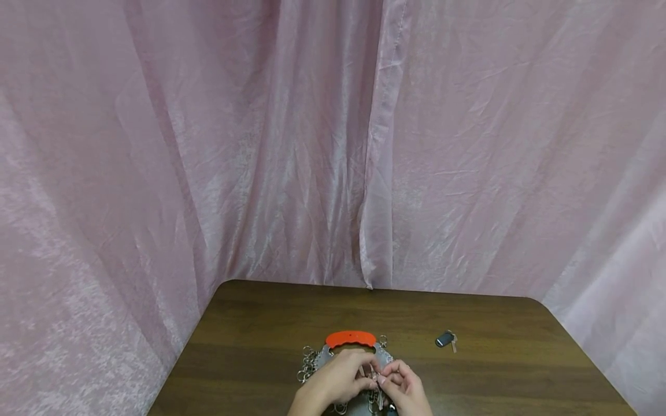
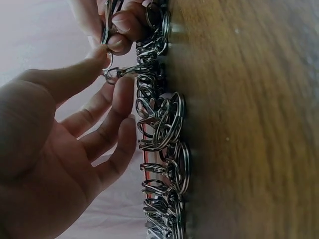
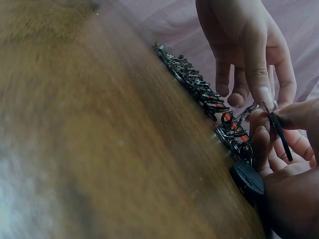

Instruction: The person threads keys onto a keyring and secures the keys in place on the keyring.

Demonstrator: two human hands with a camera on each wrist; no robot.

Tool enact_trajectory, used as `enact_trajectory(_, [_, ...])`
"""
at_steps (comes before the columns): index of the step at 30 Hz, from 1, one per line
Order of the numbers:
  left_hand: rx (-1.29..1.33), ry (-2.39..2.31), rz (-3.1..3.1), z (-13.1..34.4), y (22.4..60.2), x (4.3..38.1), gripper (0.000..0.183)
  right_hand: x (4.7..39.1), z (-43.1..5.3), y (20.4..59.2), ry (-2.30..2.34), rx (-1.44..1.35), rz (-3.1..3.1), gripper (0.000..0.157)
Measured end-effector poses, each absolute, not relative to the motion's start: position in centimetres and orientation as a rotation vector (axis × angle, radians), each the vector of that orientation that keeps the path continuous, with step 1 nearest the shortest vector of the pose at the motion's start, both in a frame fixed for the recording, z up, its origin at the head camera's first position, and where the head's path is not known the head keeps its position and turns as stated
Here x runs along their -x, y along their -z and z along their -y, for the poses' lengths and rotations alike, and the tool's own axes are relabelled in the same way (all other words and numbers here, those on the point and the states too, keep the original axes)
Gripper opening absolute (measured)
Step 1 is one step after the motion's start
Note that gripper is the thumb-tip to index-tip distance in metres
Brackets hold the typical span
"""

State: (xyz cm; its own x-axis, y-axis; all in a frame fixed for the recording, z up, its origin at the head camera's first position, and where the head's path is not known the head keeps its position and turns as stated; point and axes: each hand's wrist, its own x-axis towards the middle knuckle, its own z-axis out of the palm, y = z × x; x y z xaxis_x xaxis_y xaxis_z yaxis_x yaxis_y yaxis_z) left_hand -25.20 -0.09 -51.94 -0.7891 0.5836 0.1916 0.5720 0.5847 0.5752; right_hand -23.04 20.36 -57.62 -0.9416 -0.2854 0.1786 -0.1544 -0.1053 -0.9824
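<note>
A grey metal plate with an orange handle (image 1: pixel 351 338) lies on the table, its edge hung with several metal clasps and split rings (image 2: pixel 167 124). Over the plate, my left hand (image 1: pixel 338 377) pinches a small key ring (image 2: pixel 107 67) between thumb and forefinger, beside one clasp; its other fingers are spread. My right hand (image 1: pixel 404 390) meets it from the right, thumb and fingers pinching a key (image 3: pixel 279 132) that looks dark with a silvery part. A black key fob (image 3: pixel 246 180) rests low beside the right hand. Fingers hide exactly how ring and clasp join.
Farther back on the right of the brown wooden table (image 1: pixel 250 323) lies another dark fob with a key (image 1: pixel 445 339). More rings (image 1: pixel 308 361) spread at the plate's left side. A pink curtain (image 1: pixel 322 173) hangs behind the table.
</note>
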Motion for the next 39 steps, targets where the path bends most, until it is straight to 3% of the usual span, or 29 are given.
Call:
enact_trajectory(11, [-1.007, -1.01, -2.786, -0.01, 52.17, 25.18, 0.016, 23.09, -20.53, 57.53, 2.154, 0.445, -2.015, 0.039])
enact_trajectory(32, [-1.014, -0.952, -2.821, 0.09, 52.13, 25.33, 0.016, 23.31, -20.6, 57.42, 2.135, 0.54, -2.056, 0.031])
enact_trajectory(39, [-0.949, -1.006, -2.772, -0.05, 52.14, 25.32, 0.02, 23.27, -20.53, 57.12, 2.109, 0.435, -2.088, 0.031])
